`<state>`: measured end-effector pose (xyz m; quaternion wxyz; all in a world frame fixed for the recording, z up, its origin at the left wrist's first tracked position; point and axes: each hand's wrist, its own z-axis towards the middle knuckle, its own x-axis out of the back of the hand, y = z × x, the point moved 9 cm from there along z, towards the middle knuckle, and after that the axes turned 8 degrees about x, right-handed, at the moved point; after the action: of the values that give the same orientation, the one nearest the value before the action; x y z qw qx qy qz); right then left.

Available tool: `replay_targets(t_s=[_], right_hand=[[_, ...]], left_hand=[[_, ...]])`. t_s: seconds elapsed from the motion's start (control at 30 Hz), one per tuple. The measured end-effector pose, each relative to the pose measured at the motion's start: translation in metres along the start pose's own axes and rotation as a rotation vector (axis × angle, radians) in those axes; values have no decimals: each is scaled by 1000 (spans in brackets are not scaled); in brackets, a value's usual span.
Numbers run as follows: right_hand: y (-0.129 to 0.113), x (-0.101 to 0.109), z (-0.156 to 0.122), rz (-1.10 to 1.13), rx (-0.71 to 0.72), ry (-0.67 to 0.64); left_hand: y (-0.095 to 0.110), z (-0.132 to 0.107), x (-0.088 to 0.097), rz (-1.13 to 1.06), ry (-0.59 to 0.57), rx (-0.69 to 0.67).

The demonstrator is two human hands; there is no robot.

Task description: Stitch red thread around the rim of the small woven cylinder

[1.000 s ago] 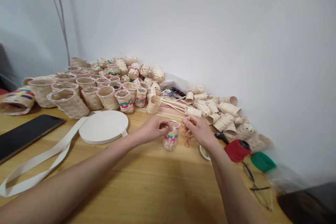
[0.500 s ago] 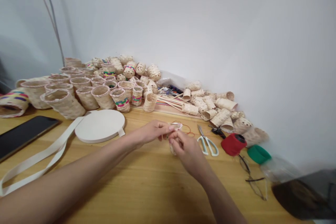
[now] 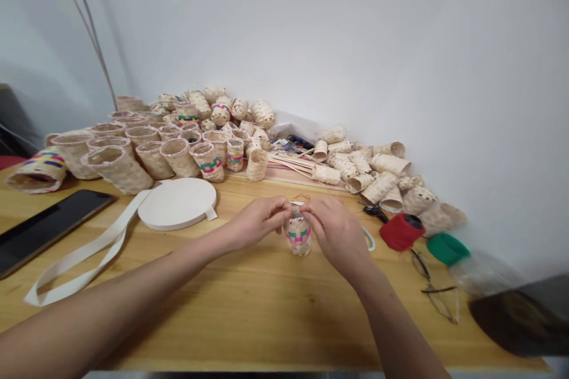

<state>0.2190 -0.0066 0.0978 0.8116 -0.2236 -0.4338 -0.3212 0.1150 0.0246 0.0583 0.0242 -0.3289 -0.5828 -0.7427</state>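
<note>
A small woven basket point(image 3: 298, 238) with a pink and green band stands upright on the table between my hands. My left hand point(image 3: 267, 217) is closed, thumb and fingers pinching at the left of its rim. On the opposite side, my right hand point(image 3: 334, 238) is closed at the rim too, with bent fingers. A pale strip point(image 3: 296, 204) shows at the back of the opening. Orange-red thread point(image 3: 302, 196) loops just behind it. Whether a needle or thread is between the fingertips is too small to tell. Scissors point(image 3: 370, 240) are mostly hidden behind my right hand.
Woven baskets point(image 3: 178, 157) crowd the back left, and loose woven tubes point(image 3: 377, 186) lie at the right. A white tape roll point(image 3: 178, 204) and a phone point(image 3: 53, 228) are on the left. Red thread point(image 3: 401, 232), a green ring-shaped item point(image 3: 447, 249) and glasses point(image 3: 438, 291) lie right.
The hands have moved apart from their close pinch, and the basket's coloured band now shows between them. My right hand now covers most of the scissors. The view has shifted slightly.
</note>
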Motion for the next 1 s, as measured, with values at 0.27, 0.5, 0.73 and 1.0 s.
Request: replay_targets(t_s=[0.27, 0.5, 0.73, 1.0], right_hand=[[-1, -5, 4, -36, -64, -77], [4, -6, 7, -43, -152, -122], [12, -11, 2, 116, -256, -111], [22, -15, -5, 308, -231, -79]], left_hand=[[1, 1, -6, -49, -18, 5], [0, 3, -10, -135, -14, -26], [-1, 5, -13, -186, 20, -47], [-8, 6, -14, -253, 28, 2]])
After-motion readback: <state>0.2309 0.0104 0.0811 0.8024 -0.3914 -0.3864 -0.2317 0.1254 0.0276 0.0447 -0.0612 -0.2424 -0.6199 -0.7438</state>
